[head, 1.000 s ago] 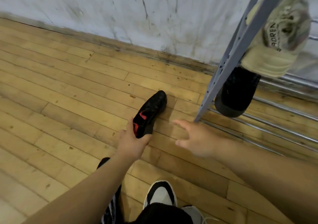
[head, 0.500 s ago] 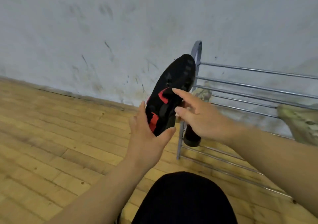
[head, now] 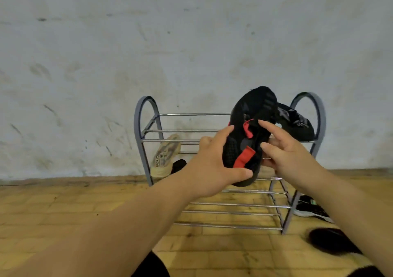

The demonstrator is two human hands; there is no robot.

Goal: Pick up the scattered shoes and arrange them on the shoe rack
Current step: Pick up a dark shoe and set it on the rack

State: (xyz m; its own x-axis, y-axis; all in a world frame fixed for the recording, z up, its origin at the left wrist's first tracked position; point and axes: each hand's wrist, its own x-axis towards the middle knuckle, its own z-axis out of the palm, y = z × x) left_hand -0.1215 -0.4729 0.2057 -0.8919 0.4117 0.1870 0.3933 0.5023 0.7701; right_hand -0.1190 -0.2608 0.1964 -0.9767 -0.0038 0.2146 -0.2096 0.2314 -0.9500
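Shoe (head: 248, 136), black with red patches, now off floor, sole toward us, before shoe rack (head: 146, 115) top tier; our left hand (head: 212, 161) and right hand (head: 291, 155) both grip it. We judge placement next.

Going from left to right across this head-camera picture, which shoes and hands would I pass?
Beige shoe leaning at the rack's left end → left hand → black-and-red shoe held in both hands → right hand → black shoe with white sole on the floor by the rack's right leg.
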